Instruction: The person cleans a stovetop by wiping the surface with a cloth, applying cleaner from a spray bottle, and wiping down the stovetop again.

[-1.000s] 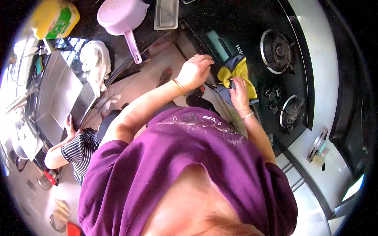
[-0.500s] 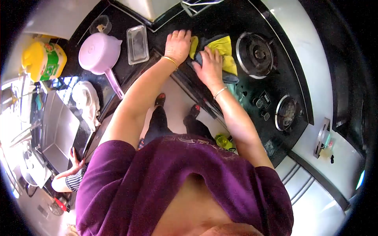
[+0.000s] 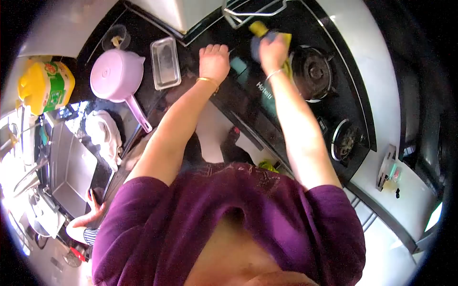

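So my right fingers (image 3: 274,45) are clamped around a bunched yellow and dark cloth (image 3: 258,29), yellow bits poking out, over by the near burner (image 3: 315,71) and just below a wire rack (image 3: 254,15); that hand's pretty blurry. My left fingers (image 3: 214,49) are bent and lined up side by side at the surface (image 3: 191,51), but the tips are tucked out of sight so I can't tell how tightly they're curled. Best bit of writing is on the stove glass (image 3: 265,107), white letters that look like "Hotoiti", though my read on the last few is shaky. The big yellow bottle (image 3: 33,88) off to the left has a green label (image 3: 56,88) with white characters, too small and fuzzy to make out. My purple shirt (image 3: 210,205) has some print on it too, squashed past reading. Left of my left fingers there's a metal tray (image 3: 165,64), then a lilac pan (image 3: 114,74) with its handle pointing my way. Someone else's hand (image 3: 96,208) is by the sink (image 3: 71,176).
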A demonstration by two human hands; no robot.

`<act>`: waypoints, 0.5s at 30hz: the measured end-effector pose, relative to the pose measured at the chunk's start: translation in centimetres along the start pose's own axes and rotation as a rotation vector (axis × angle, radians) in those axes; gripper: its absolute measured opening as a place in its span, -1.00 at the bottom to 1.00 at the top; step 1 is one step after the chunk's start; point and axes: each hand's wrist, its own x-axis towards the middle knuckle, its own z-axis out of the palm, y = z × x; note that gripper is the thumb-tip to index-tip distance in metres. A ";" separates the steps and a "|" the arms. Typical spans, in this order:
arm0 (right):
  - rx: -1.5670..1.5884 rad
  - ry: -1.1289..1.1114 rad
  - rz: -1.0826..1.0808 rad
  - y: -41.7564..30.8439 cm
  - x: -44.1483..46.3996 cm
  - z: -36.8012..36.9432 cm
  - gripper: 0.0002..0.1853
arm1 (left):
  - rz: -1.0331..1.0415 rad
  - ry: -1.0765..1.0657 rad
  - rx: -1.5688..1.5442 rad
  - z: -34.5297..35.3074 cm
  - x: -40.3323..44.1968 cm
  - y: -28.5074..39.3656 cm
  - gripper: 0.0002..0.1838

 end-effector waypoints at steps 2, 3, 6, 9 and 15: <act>0.154 0.242 -0.006 -0.1 3.3 0.1 -0.71 | -0.006 0.003 -0.003 0.1 0.2 -0.2 -0.91; 0.139 0.278 -0.023 -0.1 4.9 0.2 -0.70 | -0.007 0.005 -0.010 0.1 0.1 0.0 -0.91; -0.112 0.067 0.023 1.5 7.9 2.0 -0.61 | -0.019 -0.028 0.005 0.1 0.1 0.0 -0.90; -0.250 -0.219 -0.011 3.5 9.3 4.1 -0.58 | 0.003 -0.003 0.042 0.9 0.2 -0.6 -0.88; -0.244 -0.284 -0.245 1.3 3.0 1.5 -0.59 | -0.014 -0.033 0.023 0.6 0.2 -0.3 -0.89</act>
